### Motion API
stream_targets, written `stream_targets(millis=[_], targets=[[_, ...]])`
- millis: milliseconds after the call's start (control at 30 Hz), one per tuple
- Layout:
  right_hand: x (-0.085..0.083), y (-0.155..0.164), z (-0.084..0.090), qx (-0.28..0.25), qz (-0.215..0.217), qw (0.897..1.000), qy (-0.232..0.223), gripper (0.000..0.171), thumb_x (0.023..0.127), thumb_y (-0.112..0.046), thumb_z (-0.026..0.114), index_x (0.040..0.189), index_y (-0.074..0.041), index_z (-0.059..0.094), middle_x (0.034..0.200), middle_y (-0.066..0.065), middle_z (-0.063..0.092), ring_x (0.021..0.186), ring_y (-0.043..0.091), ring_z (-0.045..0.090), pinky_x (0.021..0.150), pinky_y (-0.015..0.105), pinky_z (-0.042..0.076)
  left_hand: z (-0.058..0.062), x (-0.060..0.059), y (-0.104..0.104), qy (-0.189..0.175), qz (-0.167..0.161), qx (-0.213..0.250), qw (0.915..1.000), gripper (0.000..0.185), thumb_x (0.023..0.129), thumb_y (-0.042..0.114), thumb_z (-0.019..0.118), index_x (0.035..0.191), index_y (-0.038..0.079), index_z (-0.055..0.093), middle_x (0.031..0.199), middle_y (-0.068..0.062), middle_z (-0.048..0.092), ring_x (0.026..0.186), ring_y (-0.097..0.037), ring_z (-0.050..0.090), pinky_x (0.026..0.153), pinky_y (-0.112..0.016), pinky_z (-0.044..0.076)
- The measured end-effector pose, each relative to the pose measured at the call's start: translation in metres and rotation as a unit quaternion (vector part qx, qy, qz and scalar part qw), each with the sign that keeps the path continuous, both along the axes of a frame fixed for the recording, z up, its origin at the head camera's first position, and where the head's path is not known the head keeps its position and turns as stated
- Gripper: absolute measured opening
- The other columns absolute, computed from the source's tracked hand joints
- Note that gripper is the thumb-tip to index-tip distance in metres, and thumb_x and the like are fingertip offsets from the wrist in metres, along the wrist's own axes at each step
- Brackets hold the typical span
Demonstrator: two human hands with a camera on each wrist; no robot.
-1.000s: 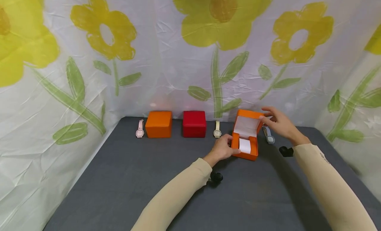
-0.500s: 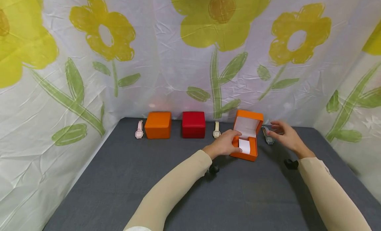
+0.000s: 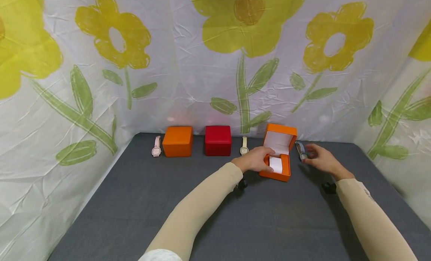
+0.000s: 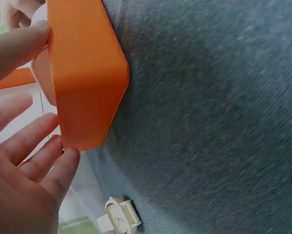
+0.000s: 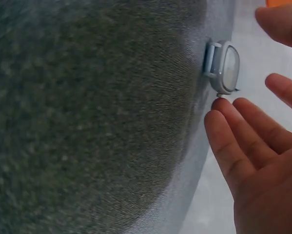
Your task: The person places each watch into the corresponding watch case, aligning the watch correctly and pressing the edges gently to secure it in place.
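Left hand [image 3: 254, 160] touching box [image 4: 87, 73], right hand [image 3: 323, 161] near watch [image 5: 228, 69]

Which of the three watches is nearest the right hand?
The blue-gray watch, right of the open orange box, by the fingertips of the right hand. The cream watch and the pink watch both lie left of that box.

The spread left hand [image 4: 21, 168] rests its thumb tip on an orange watch box [image 4: 89, 73]; past the little finger, a cream wristwatch [image 4: 119, 217] lies on grey cloth [image 4: 209, 112].
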State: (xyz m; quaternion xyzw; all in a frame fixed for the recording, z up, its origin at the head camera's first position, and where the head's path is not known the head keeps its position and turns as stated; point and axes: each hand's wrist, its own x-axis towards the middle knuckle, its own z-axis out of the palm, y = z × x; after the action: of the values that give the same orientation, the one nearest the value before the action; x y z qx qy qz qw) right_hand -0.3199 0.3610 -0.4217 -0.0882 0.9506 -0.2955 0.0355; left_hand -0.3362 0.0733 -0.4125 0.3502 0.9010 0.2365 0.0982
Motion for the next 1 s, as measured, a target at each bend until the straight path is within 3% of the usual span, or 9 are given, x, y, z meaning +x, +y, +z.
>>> stream_targets(millis=[400, 567, 733, 867, 1000], targets=[[-0.001, 0.002, -0.005, 0.027, 0.015, 0.999, 0.012, 0.058, 0.087, -0.019, 0.069, 0.135, 0.003, 0.044, 0.122, 0.031, 0.054, 0.109, 0.044, 0.053, 0.084, 0.054, 0.048, 0.005, -0.007, 0.002, -0.029, -0.027, -0.013, 0.9991, 0.061, 0.08, 0.034, 0.077, 0.135, 0.022, 0.055, 0.129, 0.009, 0.056, 0.109, -0.009, 0.049, 0.096, -0.022, 0.041], [-0.003, -0.002, -0.001, 0.046, 0.019, 0.999, 0.022, 0.05, 0.09, -0.015, 0.065, 0.133, 0.002, 0.047, 0.121, 0.032, 0.055, 0.106, 0.044, 0.055, 0.083, 0.055, 0.048, 0.01, -0.005, 0.003, -0.004, -0.03, -0.055, 0.9981, 0.059, 0.083, 0.035, 0.075, 0.137, 0.025, 0.054, 0.133, 0.01, 0.054, 0.118, -0.015, 0.041, 0.098, -0.024, 0.038], [-0.006, -0.005, -0.002, 0.055, 0.016, 0.998, 0.028, 0.042, 0.092, -0.012, 0.062, 0.128, 0.004, 0.051, 0.116, 0.032, 0.057, 0.101, 0.044, 0.057, 0.081, 0.055, 0.048, 0.016, -0.002, 0.005, 0.007, -0.028, -0.081, 0.9963, 0.055, 0.082, 0.037, 0.075, 0.132, 0.023, 0.057, 0.127, 0.01, 0.056, 0.117, -0.015, 0.04, 0.098, -0.024, 0.037], [-0.007, -0.003, -0.005, 0.056, 0.01, 0.998, 0.034, 0.037, 0.091, -0.011, 0.063, 0.124, 0.004, 0.054, 0.112, 0.031, 0.059, 0.098, 0.043, 0.058, 0.079, 0.054, 0.049, 0.017, -0.002, 0.006, 0.014, -0.033, -0.083, 0.9959, 0.054, 0.081, 0.038, 0.076, 0.129, 0.022, 0.056, 0.123, 0.009, 0.056, 0.111, -0.011, 0.045, 0.097, -0.024, 0.038], [-0.007, -0.001, -0.008, 0.043, 0.003, 0.998, 0.04, 0.033, 0.09, -0.008, 0.063, 0.121, 0.004, 0.058, 0.111, 0.029, 0.06, 0.095, 0.04, 0.06, 0.076, 0.051, 0.051, 0.013, -0.003, 0.006, 0.02, -0.049, -0.056, 0.9971, 0.056, 0.081, 0.034, 0.077, 0.13, 0.018, 0.054, 0.124, 0.005, 0.055, 0.106, -0.01, 0.048, 0.096, -0.021, 0.039]])
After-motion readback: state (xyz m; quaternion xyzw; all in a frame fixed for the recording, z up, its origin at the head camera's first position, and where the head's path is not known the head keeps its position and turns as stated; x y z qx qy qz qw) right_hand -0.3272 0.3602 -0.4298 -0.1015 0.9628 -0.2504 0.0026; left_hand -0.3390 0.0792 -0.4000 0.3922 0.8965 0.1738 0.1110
